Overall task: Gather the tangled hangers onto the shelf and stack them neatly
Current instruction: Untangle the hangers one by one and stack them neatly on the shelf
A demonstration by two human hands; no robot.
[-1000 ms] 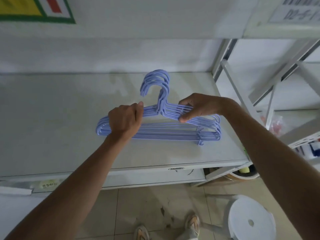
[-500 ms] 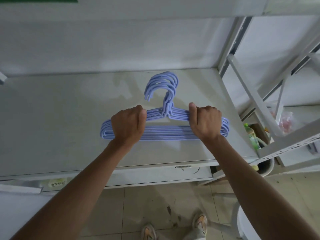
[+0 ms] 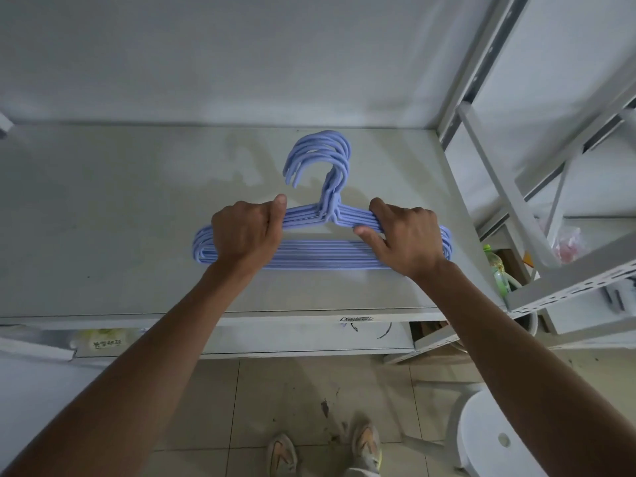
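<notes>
Several blue hangers (image 3: 323,251) lie nested in one stack on the shelf (image 3: 103,218), hooks pointing toward the back wall and fanned slightly at the top, lower bars running side by side along the front; the stack sits right of the shelf's middle, near the right upright. The left hand (image 3: 246,232) grips the left shoulder of the stack, fingers curled round the bars and thumb raised along the upper arm; the right hand (image 3: 409,237) holds the right shoulder, thumb under the upper arms and fingers wrapped over the far side; the two hands are apart, one on each side of the hook stems. Judged from their thin section, the hangers are light, stiff plastic or coated wire, smooth enough to slide on one another; squeezed at both shoulders they should move as one block, whereas a hold at the hooks alone would probably let the bars splay. The hooks are the least aligned part, so any last squaring likely belongs there. Beyond the shelf edge: a lower shelf with a pale label (image 3: 103,343), a tilted rack frame (image 3: 509,187) at right, a green bottle (image 3: 495,270) below it, a white stool (image 3: 499,438) and the person's shoes (image 3: 366,445) on the tiled floor.
</notes>
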